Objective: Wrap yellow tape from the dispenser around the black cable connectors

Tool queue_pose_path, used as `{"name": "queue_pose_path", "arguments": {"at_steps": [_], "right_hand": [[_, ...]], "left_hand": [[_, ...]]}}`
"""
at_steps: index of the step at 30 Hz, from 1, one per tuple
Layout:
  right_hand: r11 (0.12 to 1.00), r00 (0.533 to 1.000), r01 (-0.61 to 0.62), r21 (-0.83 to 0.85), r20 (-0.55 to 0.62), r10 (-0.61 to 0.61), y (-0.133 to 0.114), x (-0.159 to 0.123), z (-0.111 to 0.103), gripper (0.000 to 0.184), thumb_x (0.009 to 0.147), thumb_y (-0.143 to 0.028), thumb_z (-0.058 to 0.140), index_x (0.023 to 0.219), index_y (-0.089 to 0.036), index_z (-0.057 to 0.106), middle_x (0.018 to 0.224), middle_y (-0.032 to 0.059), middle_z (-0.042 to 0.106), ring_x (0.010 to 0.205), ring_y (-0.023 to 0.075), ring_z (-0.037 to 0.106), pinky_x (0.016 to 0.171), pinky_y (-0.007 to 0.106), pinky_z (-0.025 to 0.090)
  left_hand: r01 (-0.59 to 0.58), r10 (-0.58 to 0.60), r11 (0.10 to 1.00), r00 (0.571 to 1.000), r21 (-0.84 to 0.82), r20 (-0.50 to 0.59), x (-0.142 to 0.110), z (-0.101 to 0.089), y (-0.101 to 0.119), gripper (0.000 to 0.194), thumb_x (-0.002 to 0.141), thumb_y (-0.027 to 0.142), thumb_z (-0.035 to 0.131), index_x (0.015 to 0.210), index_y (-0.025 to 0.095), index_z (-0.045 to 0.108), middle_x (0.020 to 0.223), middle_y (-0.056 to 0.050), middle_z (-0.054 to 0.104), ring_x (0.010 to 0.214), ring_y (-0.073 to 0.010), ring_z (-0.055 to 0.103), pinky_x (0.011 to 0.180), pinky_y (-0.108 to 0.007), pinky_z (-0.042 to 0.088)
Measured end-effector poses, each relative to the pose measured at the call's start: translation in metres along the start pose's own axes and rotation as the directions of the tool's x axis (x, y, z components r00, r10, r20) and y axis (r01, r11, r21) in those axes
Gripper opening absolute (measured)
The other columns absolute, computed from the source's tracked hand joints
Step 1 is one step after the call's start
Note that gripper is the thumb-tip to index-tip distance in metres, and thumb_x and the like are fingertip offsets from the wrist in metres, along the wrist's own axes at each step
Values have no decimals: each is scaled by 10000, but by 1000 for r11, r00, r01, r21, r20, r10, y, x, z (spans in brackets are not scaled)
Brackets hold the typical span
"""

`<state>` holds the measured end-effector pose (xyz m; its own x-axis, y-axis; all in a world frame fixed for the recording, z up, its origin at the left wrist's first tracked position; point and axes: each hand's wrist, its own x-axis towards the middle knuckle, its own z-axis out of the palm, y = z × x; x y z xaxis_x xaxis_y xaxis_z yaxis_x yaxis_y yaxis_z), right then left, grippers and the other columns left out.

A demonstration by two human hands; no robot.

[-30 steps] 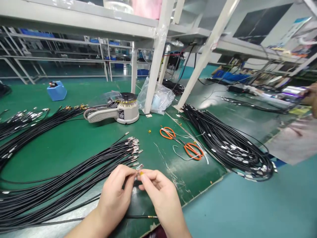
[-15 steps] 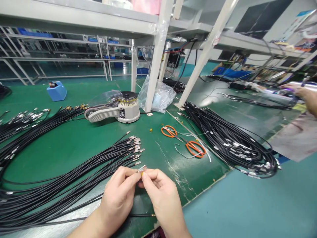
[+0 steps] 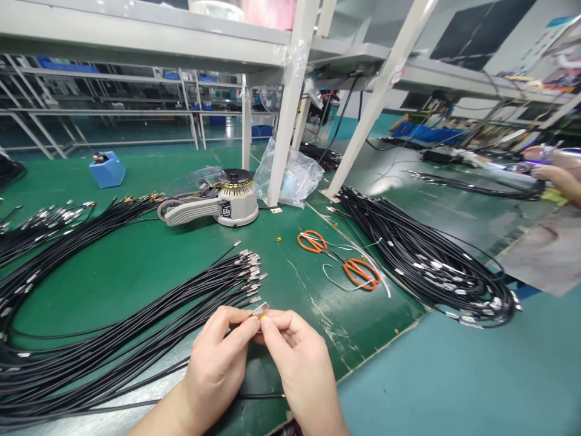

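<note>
Close to the bench's front edge, my left hand (image 3: pixel 216 361) is closed in a pinch on the end of a black cable, whose silvery connector (image 3: pixel 261 307) sticks up between the fingertips. My right hand (image 3: pixel 303 358) is closed too, thumb and forefinger pressing a small bit of yellow tape (image 3: pixel 262 315) at the connector's base. The fingers hide most of the cable end. Beyond and left of both hands lies a bundle of black cables (image 3: pixel 181 301) with metal connectors at their tips. Another cable (image 3: pixel 259 396) runs under my hands.
A tape dispenser (image 3: pixel 236 203) stands behind the bundle. Orange-handled scissors (image 3: pixel 361 274) lie to the right among white strips. Coiled black cables (image 3: pixel 422 260) rest farther right. A blue holder (image 3: pixel 108 171) sits at back left. White posts (image 3: pixel 285 109) rise mid-bench. A co-worker's hand (image 3: pixel 556 172) shows far right.
My hands keep almost the same pose at the connector, with slightly more yellow tape showing. The view has shifted a little. The co-worker's hand at far right has moved slightly.
</note>
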<state>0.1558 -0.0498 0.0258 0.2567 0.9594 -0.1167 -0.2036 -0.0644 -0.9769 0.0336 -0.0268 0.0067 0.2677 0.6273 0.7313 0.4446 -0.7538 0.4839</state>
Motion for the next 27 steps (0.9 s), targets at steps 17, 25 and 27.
{"name": "queue_pose_path", "arguments": {"at_steps": [17,25,27], "right_hand": [[1000,999,18,-22,49,-17,-2,2,0,182,716,-355,703,700,-174,688,793,71,728,767,226,680,717,317,538],[998,997,24,-60,71,-20,-5,2,0,197,742,-354,680,734,-158,688,791,72,725,760,221,676,719,316,537],[998,997,23,-67,72,-18,-4,1,1,197,759,-347,668,756,-151,688,808,71,723,766,213,670,727,317,534]], "left_hand": [[2,-5,997,999,-82,-39,2,0,-2,352,832,6,493,1089,213,615,831,-28,630,733,-102,609,653,-198,520],[0,-3,996,999,-85,-33,0,0,-4,388,840,-3,484,1154,209,572,846,-29,615,752,-102,588,663,-204,516],[-3,1,997,1000,-81,-31,1,0,-4,379,843,-5,483,1156,190,572,840,-31,610,753,-101,582,669,-200,509]]}}
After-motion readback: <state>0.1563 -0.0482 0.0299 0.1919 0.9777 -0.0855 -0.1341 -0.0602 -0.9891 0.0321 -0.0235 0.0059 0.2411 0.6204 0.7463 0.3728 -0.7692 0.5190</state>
